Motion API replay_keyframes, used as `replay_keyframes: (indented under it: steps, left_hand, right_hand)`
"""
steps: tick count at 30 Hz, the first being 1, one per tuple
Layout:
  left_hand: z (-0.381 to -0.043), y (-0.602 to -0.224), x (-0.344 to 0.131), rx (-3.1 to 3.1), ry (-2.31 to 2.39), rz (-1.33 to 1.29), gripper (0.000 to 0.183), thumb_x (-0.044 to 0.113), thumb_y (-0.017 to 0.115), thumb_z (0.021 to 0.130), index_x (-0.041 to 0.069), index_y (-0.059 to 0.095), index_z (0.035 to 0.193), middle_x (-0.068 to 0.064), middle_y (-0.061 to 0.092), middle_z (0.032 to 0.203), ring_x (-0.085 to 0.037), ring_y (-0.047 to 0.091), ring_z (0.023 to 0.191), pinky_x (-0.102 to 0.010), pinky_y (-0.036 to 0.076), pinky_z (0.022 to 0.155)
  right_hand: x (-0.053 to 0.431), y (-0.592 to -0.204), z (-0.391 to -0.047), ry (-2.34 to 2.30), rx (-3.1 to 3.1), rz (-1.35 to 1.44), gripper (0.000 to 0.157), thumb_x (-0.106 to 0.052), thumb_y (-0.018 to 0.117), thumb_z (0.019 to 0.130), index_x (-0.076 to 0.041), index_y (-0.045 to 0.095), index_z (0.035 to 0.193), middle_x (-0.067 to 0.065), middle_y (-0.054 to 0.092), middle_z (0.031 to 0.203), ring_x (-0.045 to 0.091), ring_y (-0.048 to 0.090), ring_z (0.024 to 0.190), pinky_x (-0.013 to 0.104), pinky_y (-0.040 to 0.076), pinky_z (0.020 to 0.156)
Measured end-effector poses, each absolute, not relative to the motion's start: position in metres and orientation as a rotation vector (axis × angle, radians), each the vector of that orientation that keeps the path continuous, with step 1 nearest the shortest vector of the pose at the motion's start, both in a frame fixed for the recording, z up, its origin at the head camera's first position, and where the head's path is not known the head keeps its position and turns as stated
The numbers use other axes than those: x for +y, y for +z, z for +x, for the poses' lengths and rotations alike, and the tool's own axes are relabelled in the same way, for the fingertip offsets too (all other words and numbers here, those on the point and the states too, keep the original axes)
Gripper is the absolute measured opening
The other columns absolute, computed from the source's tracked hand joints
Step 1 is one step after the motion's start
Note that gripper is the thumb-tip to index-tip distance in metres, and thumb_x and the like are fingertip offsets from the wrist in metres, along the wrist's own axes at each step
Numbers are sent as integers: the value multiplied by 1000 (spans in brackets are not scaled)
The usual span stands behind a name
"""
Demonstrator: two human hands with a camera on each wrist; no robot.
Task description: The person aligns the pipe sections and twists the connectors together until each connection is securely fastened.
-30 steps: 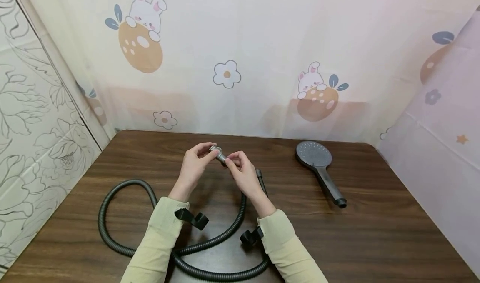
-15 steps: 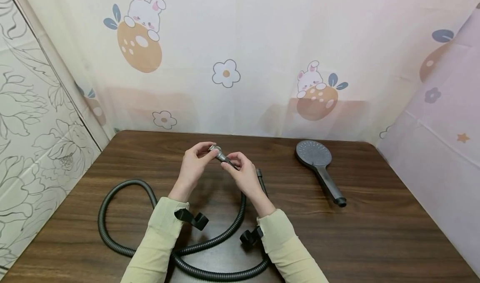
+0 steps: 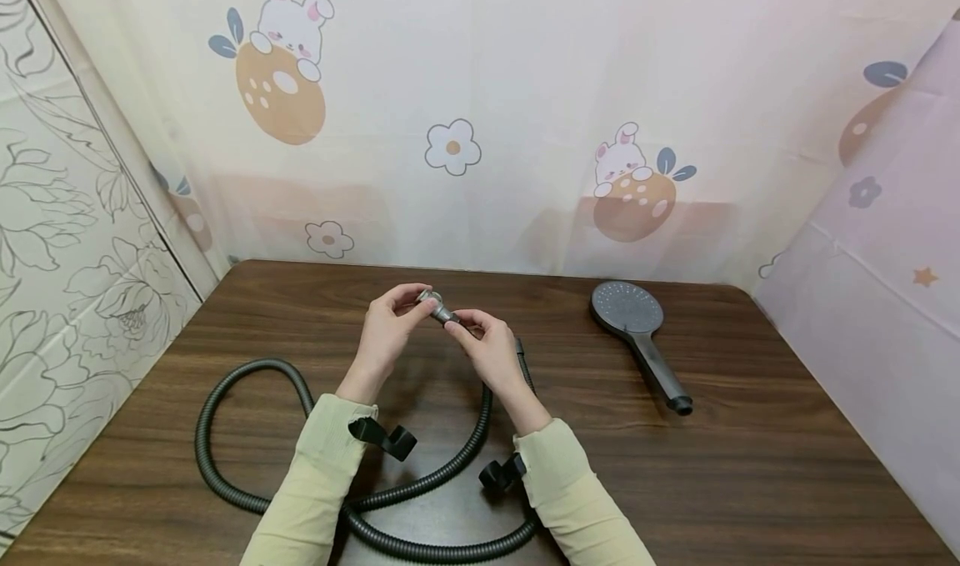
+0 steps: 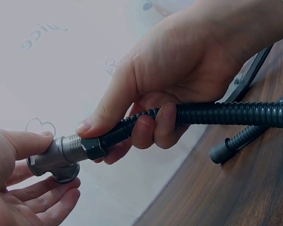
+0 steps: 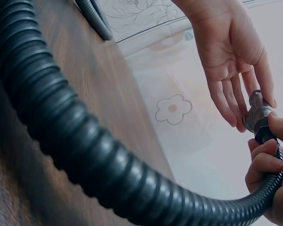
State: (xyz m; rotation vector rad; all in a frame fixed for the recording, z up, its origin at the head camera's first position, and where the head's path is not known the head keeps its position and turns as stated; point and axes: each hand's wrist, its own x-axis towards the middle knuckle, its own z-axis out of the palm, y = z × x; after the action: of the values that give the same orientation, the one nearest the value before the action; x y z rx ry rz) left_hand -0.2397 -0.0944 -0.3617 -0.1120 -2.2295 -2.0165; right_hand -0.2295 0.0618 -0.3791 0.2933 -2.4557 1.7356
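Note:
My left hand [image 3: 384, 333] pinches a grey metal T-shaped fitting [image 4: 54, 157] between thumb and fingers, above the table's far half. My right hand [image 3: 491, 353] grips the black ribbed shower hose [image 4: 217, 113] just behind its end nut [image 4: 94, 148], with the thumb beside the nut. Nut and fitting meet in line, and silver threads [image 4: 74, 147] show next to the nut. From the right hand the hose drops to the table and loops beneath both forearms. Its other end [image 4: 219, 151] lies loose, just right of the right hand in the head view.
A dark grey shower head [image 3: 628, 309] lies at the table's right, its handle toward the front. The brown wooden table [image 3: 750, 449] ends at a printed curtain [image 3: 525, 132] behind. Black wrist mounts [image 3: 386, 438] sit on both sleeves.
My right fingers have shifted slightly around the hose end, moving off the nut and back toward it. The left hand and the fitting hold nearly still.

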Motion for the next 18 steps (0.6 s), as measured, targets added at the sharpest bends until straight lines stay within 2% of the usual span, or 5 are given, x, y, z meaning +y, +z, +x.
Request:
replay_keyframes:
  steps: [8, 15, 18]
  left_hand:
    - [-239, -360, -93, -2222, -2035, -101, 30, 20, 66, 84, 8, 63, 111, -12, 61, 109, -18, 58, 94, -39, 47, 84]
    - [-240, -360, -93, -2242, -2027, -115, 31, 22, 66, 84, 7, 62, 112, -11, 61, 111, -18, 58, 96, -27, 46, 78]
    - [-240, -359, -92, -2243, -2025, -110, 31, 22, 66, 84, 7, 62, 111, -11, 61, 111, -19, 58, 96, -26, 46, 77]
  right_hand:
    - [63, -379, -230, 1733, -2466, 293, 26, -29, 63, 85, -9, 68, 102, 18, 66, 85, 9, 51, 57, 22, 42, 51]
    - [62, -354, -214, 1828, -2421, 363, 26, -17, 56, 91, -1, 60, 111, 22, 66, 91, 7, 47, 54, 19, 39, 51]
    - [62, -352, -213, 1880, -2410, 367, 27, -14, 53, 92, 2, 55, 113, 23, 66, 93, 8, 47, 55, 19, 40, 53]
